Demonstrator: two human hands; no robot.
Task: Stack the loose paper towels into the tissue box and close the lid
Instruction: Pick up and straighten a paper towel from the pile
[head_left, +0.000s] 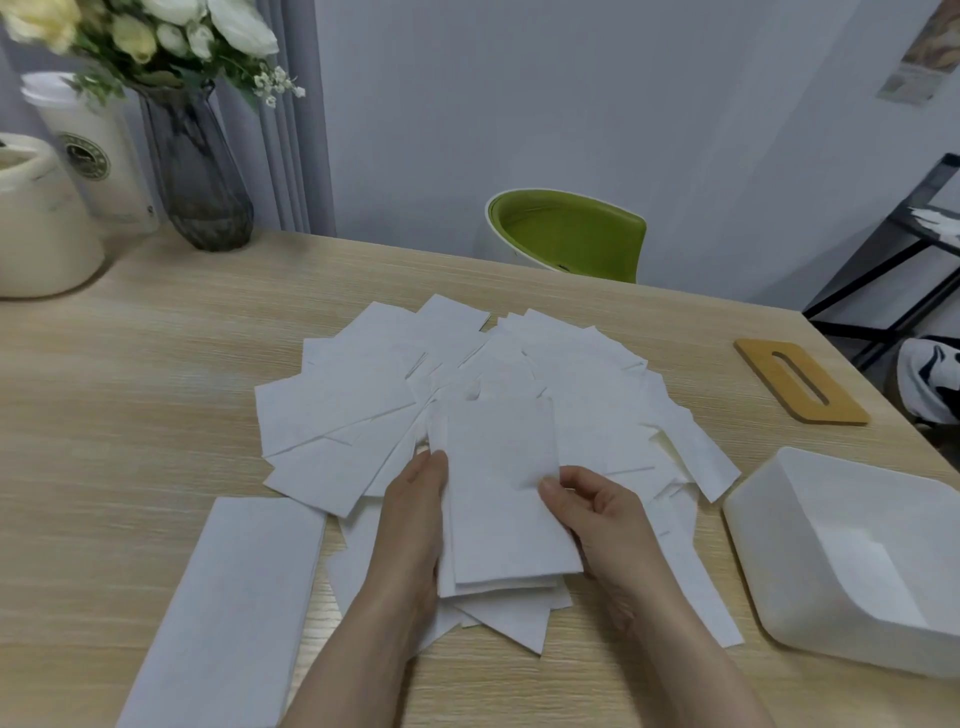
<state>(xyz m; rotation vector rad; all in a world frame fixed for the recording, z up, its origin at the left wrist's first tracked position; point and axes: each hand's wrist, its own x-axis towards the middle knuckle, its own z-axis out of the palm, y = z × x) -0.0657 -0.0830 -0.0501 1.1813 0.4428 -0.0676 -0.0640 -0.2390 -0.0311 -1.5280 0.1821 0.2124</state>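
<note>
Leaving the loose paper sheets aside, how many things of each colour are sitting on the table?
White: 2, the open tissue box and the lidded cup
Cream: 1, the round jar
Grey: 1, the glass vase
Tan wood: 1, the slotted lid
Total: 5

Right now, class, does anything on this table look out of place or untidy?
Yes. The paper towels lie fanned at all angles across the table, not stacked. The lid lies apart from the open box.

My wooden table (156, 374) carries fanned paper towels (363, 395), a neat stack (234, 597), the white tissue box (769, 540), its bamboo lid (800, 384), a glass vase (200, 176) and a cream jar (36, 223).
</note>
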